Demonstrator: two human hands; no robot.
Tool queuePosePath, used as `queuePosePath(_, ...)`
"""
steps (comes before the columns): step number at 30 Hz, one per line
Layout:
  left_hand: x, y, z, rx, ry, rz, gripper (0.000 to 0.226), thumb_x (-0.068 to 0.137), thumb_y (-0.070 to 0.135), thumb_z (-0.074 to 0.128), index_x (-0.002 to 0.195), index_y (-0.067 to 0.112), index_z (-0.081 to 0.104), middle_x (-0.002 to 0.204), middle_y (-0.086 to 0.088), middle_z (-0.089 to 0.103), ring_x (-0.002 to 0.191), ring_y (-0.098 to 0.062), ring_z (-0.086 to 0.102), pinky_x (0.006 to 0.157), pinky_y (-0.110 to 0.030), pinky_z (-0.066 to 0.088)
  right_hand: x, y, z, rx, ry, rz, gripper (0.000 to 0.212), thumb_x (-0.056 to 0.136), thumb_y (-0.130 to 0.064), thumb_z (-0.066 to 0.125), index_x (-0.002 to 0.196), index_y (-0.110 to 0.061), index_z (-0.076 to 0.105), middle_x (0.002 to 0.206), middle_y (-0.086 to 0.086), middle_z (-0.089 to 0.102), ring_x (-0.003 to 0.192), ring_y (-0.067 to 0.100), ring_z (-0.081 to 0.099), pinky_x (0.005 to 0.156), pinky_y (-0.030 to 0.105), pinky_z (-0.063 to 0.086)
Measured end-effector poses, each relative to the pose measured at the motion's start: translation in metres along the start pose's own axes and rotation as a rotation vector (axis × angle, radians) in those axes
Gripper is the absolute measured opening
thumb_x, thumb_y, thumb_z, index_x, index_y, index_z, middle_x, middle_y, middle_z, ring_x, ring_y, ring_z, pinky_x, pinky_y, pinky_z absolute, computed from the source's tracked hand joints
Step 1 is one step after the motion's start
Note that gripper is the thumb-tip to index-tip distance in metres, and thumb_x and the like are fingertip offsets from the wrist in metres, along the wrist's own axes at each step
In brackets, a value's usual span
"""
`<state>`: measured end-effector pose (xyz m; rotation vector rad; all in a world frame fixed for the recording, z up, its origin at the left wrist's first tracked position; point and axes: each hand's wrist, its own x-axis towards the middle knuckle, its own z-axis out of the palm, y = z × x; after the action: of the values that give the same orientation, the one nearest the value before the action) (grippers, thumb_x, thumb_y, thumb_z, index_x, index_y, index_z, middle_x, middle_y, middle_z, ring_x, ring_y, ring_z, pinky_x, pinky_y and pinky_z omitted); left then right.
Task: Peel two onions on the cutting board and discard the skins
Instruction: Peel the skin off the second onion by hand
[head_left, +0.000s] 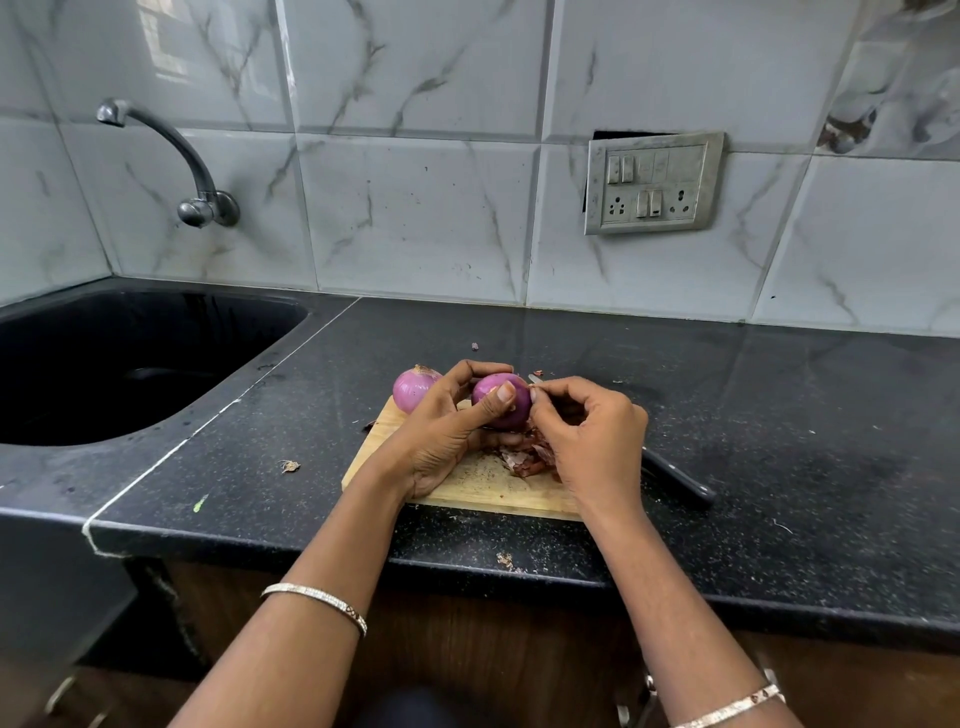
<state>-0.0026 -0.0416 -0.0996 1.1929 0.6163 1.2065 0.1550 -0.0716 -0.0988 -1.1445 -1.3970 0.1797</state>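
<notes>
Landmark = cutting board (467, 483), wooden, on the black counter (727, 389) near its front edge.

- Held onion (501, 402): purple and glossy, lifted just above the board's middle. Looks mostly bare of dry skin.
- Left hand (441, 431): comes in over the board's left half and cups the onion from the left. Fingers curl over the far side, thumb lies flat across the near face. A firm hold.
- Right hand (587, 436): over the board's right half. Thumb and forefinger are pressed together in a pinch at the onion's right end. What's pinched is too small to tell, prob. a last shred of skin.
- Key relation: the onion sits btwn both hands, touching each. Its stem-to-root axis seems to run approx. left-right along the board, w/ one end pointing at the right hand. The right hand is the working one, so the next pull prob. goes rightward and away from the left hand's grip.
- Second onion (413, 387): at the board's far left corner, beside the left hand's knuckles. It has a dry brown tuft on top; can't tell how much skin is on it.
- Skins (524, 457): a loose reddish heap on the board under and btwn the hands, not yet discarded. A few stray flakes lie on the counter left of and in front of the board.
- Knife (675, 480): dark handle sticks out just off the board's right edge, blade mostly hidden by the right hand.
- Sink (130, 364): well left of the board.
- Switch plate (652, 182): on the tiled wall behind the board.
- Writing/brands: none legible anywhere.
</notes>
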Motion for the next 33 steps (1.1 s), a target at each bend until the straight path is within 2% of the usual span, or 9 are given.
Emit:
queuePosePath(8, -0.001, 0.004, 0.0, -0.058, -0.044, -0.029, 0.046, 0.09, 0.017, 0.065, 0.135, 0.007, 0.062, 0.138, -0.019, 0.06, 0.111, -0.03, 0.069, 0.086, -0.038, 0.062, 0.001, 0.005, 0.0, -0.089, 0.081, 0.026, 0.004, 0.09, -0.016, 0.072, 0.092, -0.015, 0.076, 0.081, -0.01, 0.072, 0.075, 0.004, 0.067, 0.07, 0.021, 0.056)
queuePosePath(12, 0.0, 0.004, 0.001, -0.126, 0.012, -0.074, 0.047, 0.092, 0.018, 0.062, 0.135, 0.001, 0.058, 0.135, -0.022, 0.062, 0.11, -0.033, 0.07, 0.083, -0.038, 0.063, 0.001, 0.004, -0.001, -0.123, 0.109, 0.049, 0.005, 0.091, -0.015, 0.072, 0.092, -0.015, 0.076, 0.082, -0.008, 0.072, 0.076, 0.004, 0.066, 0.072, 0.023, 0.056)
queuePosePath(16, 0.001, 0.004, 0.001, -0.139, 0.019, -0.086, 0.042, 0.097, 0.016, 0.057, 0.135, -0.002, 0.057, 0.125, -0.019, 0.068, 0.107, -0.032, 0.071, 0.082, -0.038, 0.063, 0.002, 0.007, -0.001, -0.167, 0.071, 0.108, 0.015, 0.086, -0.011, 0.072, 0.097, -0.02, 0.074, 0.09, -0.009, 0.072, 0.087, 0.013, 0.067, 0.085, 0.04, 0.057)
queuePosePath(18, 0.001, 0.003, 0.0, -0.141, 0.021, -0.086, 0.047, 0.092, 0.018, 0.061, 0.134, -0.002, 0.057, 0.128, -0.021, 0.066, 0.109, -0.033, 0.07, 0.084, -0.039, 0.063, 0.002, 0.006, -0.001, -0.142, 0.049, 0.105, 0.016, 0.087, -0.013, 0.07, 0.098, -0.023, 0.076, 0.093, -0.011, 0.073, 0.091, 0.013, 0.068, 0.087, 0.042, 0.056)
queuePosePath(20, 0.001, 0.003, 0.0, -0.128, 0.013, -0.079, 0.048, 0.091, 0.019, 0.063, 0.134, -0.001, 0.058, 0.133, -0.024, 0.063, 0.112, -0.033, 0.069, 0.088, -0.042, 0.061, 0.001, 0.001, -0.001, -0.093, 0.017, 0.077, 0.01, 0.09, -0.025, 0.07, 0.098, -0.024, 0.077, 0.091, -0.014, 0.073, 0.088, 0.007, 0.068, 0.084, 0.037, 0.056)
queuePosePath(23, 0.002, 0.002, -0.002, -0.084, -0.005, -0.062, 0.045, 0.093, 0.016, 0.064, 0.134, 0.0, 0.058, 0.137, -0.023, 0.061, 0.116, -0.031, 0.068, 0.092, -0.045, 0.06, 0.0, -0.004, -0.001, -0.033, -0.047, 0.063, 0.02, 0.09, -0.04, 0.073, 0.101, -0.024, 0.079, 0.089, -0.016, 0.075, 0.083, -0.001, 0.068, 0.077, 0.015, 0.053)
queuePosePath(24, 0.001, 0.002, -0.002, -0.073, -0.008, -0.059, 0.045, 0.093, 0.015, 0.065, 0.134, 0.0, 0.058, 0.136, -0.023, 0.061, 0.116, -0.031, 0.068, 0.092, -0.044, 0.06, 0.0, -0.003, -0.001, -0.025, -0.054, 0.065, 0.021, 0.089, -0.04, 0.075, 0.102, -0.024, 0.079, 0.09, -0.016, 0.075, 0.083, -0.003, 0.068, 0.075, 0.011, 0.051)
queuePosePath(29, 0.0, 0.003, -0.001, -0.039, -0.028, -0.044, 0.049, 0.089, 0.015, 0.068, 0.135, 0.002, 0.058, 0.136, -0.023, 0.061, 0.115, -0.033, 0.068, 0.093, -0.044, 0.059, 0.001, -0.001, -0.001, -0.008, -0.035, 0.048, 0.018, 0.087, -0.028, 0.079, 0.102, -0.02, 0.082, 0.094, -0.012, 0.077, 0.09, -0.006, 0.068, 0.083, 0.009, 0.05)
queuePosePath(33, 0.001, 0.003, -0.002, -0.05, -0.026, -0.052, 0.05, 0.088, 0.014, 0.069, 0.135, 0.002, 0.058, 0.137, -0.022, 0.06, 0.117, -0.034, 0.068, 0.093, -0.046, 0.059, 0.001, 0.0, -0.003, 0.005, -0.015, 0.044, 0.014, 0.088, -0.015, 0.076, 0.1, -0.016, 0.082, 0.092, -0.01, 0.077, 0.089, -0.011, 0.067, 0.079, 0.001, 0.045)
